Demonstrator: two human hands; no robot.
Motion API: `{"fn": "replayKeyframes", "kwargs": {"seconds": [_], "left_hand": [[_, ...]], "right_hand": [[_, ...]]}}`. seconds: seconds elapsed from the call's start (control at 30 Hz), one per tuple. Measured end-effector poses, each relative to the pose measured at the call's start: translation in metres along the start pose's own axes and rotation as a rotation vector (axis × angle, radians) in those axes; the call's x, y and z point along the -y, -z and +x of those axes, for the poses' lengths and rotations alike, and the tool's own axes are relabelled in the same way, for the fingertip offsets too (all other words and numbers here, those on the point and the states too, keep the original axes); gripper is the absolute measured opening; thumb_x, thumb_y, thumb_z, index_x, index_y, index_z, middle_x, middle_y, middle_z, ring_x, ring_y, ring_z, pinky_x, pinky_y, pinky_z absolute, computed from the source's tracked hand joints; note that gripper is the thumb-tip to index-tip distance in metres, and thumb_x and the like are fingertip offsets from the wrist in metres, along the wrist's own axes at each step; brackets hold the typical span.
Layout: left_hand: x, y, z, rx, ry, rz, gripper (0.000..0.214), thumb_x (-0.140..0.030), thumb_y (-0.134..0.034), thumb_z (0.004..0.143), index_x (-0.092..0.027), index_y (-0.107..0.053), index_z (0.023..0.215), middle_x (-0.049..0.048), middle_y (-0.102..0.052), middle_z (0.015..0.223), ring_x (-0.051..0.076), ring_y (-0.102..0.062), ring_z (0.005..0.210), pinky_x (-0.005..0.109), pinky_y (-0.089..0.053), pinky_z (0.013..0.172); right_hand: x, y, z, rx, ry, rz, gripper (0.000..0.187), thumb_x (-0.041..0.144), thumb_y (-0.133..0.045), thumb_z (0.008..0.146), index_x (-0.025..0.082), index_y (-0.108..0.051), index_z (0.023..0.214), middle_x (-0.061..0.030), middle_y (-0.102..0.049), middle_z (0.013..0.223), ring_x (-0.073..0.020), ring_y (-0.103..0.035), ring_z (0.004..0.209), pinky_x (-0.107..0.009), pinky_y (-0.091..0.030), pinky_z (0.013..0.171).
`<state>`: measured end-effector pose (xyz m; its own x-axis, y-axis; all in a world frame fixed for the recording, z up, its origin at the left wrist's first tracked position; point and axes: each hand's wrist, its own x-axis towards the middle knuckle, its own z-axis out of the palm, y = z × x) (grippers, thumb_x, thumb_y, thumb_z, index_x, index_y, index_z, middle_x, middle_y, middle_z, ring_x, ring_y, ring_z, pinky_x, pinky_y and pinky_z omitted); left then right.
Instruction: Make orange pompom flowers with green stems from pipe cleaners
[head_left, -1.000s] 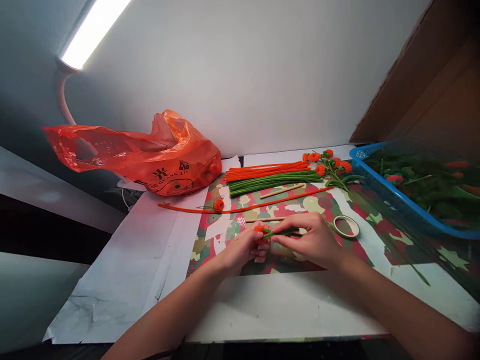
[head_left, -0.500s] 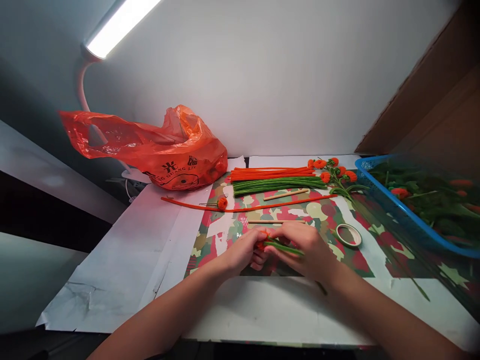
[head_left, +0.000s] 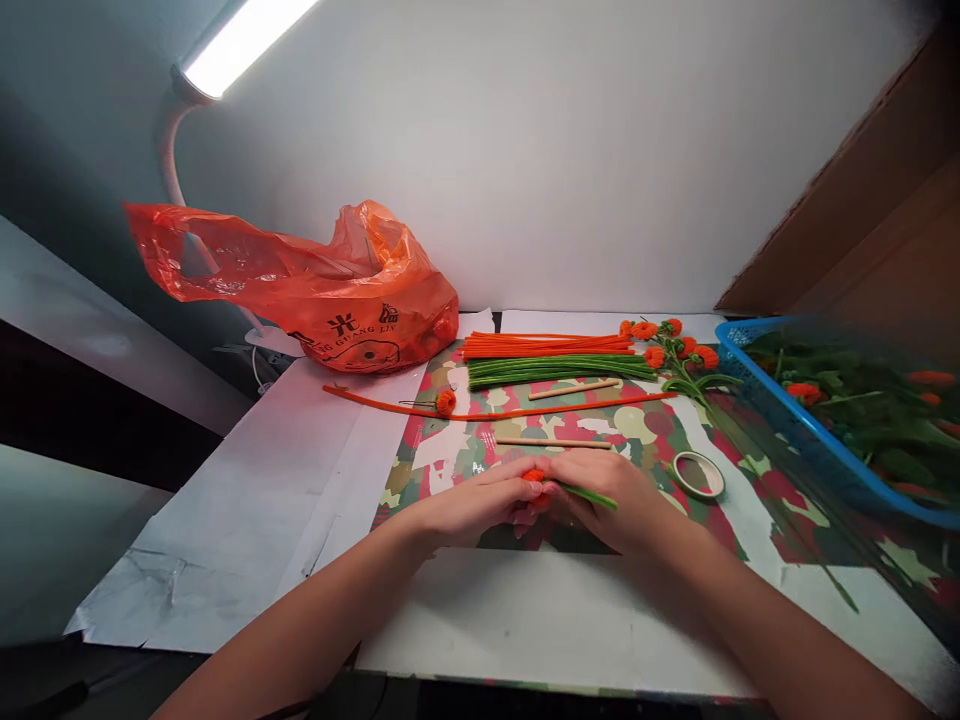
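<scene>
Between my two hands is an orange pipe-cleaner flower head (head_left: 534, 476) with a green pipe-cleaner stem (head_left: 592, 494) pointing to the right. My left hand (head_left: 491, 500) closes its fingers round the orange head from the left. At the base of the head, my right hand (head_left: 607, 490) pinches the flower, the stem coming out under its fingers. Parts of the flower are hidden by the fingers. Just beyond the hands lies a thin wooden stick (head_left: 553, 442). A small orange pompom with thin wires (head_left: 445, 403) rests farther left, beside a long orange pipe cleaner (head_left: 510, 414).
Orange pipe cleaners (head_left: 544, 346) and green pipe cleaners (head_left: 555, 371) lie in bundles behind, near a second stick (head_left: 574, 388). Finished orange flowers (head_left: 686, 347) lie right. A tape roll (head_left: 699, 476), a blue basket (head_left: 832, 440), an orange plastic bag (head_left: 360, 310) and a lamp (head_left: 244, 45) surround the work.
My left fingers have straightened and shifted over the orange head, and my right hand has closed in nearer the left. The stem's visible part has turned slightly. The view has shifted a little.
</scene>
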<state>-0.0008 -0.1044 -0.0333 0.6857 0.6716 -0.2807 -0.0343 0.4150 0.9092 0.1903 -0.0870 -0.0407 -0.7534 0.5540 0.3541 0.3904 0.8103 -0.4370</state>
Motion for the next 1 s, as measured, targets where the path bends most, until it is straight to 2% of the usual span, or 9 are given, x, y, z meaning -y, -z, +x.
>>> {"fn": "replayKeyframes", "kwargs": {"seconds": [0.1,0.3,0.5,0.6,0.73,0.9,1.0], "left_hand": [[-0.001,0.003,-0.002,0.009,-0.021,0.132,0.016,-0.034,-0.045,0.088,-0.019,-0.045,0.086,-0.0027,-0.038,0.074,0.011,-0.036,0.066,0.026,-0.036,0.064],[-0.009,0.000,-0.008,-0.086,-0.041,0.531,0.020,-0.036,-0.038,0.092,-0.019,-0.049,0.086,-0.0013,-0.045,0.080,0.013,-0.041,0.074,0.027,-0.038,0.068],[-0.009,-0.003,-0.008,-0.108,-0.117,0.696,0.023,-0.033,-0.035,0.094,-0.019,-0.051,0.104,0.0026,-0.053,0.091,0.016,-0.048,0.081,0.028,-0.041,0.071],[-0.007,-0.003,-0.008,-0.099,-0.154,0.742,0.024,-0.030,-0.033,0.094,-0.019,-0.051,0.106,0.0035,-0.056,0.095,0.016,-0.050,0.083,0.029,-0.043,0.073],[-0.006,-0.004,-0.009,-0.109,-0.170,0.777,0.025,-0.029,-0.032,0.095,-0.019,-0.051,0.108,0.0046,-0.059,0.098,0.017,-0.053,0.083,0.030,-0.045,0.075],[-0.006,-0.006,-0.009,-0.147,-0.262,0.759,0.036,-0.023,-0.035,0.094,-0.023,-0.044,0.129,0.0087,-0.053,0.128,0.021,-0.050,0.115,0.035,-0.042,0.095],[-0.004,-0.006,-0.006,-0.219,-0.307,0.769,0.038,-0.019,-0.039,0.092,-0.024,-0.045,0.130,0.0078,-0.055,0.129,0.020,-0.053,0.114,0.035,-0.044,0.095]], "right_hand": [[0.000,0.001,-0.001,0.048,-0.057,0.002,0.031,0.027,-0.031,0.098,0.018,-0.055,0.081,-0.0028,-0.061,0.073,-0.0140,-0.052,0.065,-0.025,-0.037,0.060],[0.002,-0.002,-0.003,0.036,-0.141,0.002,0.030,0.024,-0.034,0.096,0.019,-0.051,0.073,-0.0017,-0.059,0.069,-0.0130,-0.048,0.060,-0.024,-0.032,0.056],[0.006,0.000,-0.003,0.111,-0.263,0.055,0.026,0.023,-0.034,0.095,0.019,-0.048,0.074,-0.0004,-0.056,0.068,-0.0118,-0.044,0.057,-0.023,-0.028,0.053],[0.009,0.000,-0.002,0.142,-0.342,0.066,0.022,0.023,-0.037,0.092,0.020,-0.048,0.074,0.0005,-0.054,0.066,-0.0117,-0.042,0.055,-0.023,-0.026,0.051],[0.013,-0.004,-0.001,0.080,-0.387,0.174,0.021,0.022,-0.037,0.091,0.019,-0.047,0.073,0.0010,-0.052,0.062,-0.0118,-0.040,0.053,-0.024,-0.028,0.053],[0.015,-0.009,0.001,-0.045,-0.432,0.338,0.027,0.024,-0.038,0.092,0.019,-0.047,0.067,0.0004,-0.053,0.062,-0.0127,-0.045,0.058,-0.025,-0.032,0.057],[0.015,-0.012,0.001,-0.097,-0.474,0.393,0.029,0.026,-0.040,0.091,0.018,-0.049,0.065,0.0006,-0.054,0.063,-0.0128,-0.045,0.061,-0.025,-0.033,0.058]]}}
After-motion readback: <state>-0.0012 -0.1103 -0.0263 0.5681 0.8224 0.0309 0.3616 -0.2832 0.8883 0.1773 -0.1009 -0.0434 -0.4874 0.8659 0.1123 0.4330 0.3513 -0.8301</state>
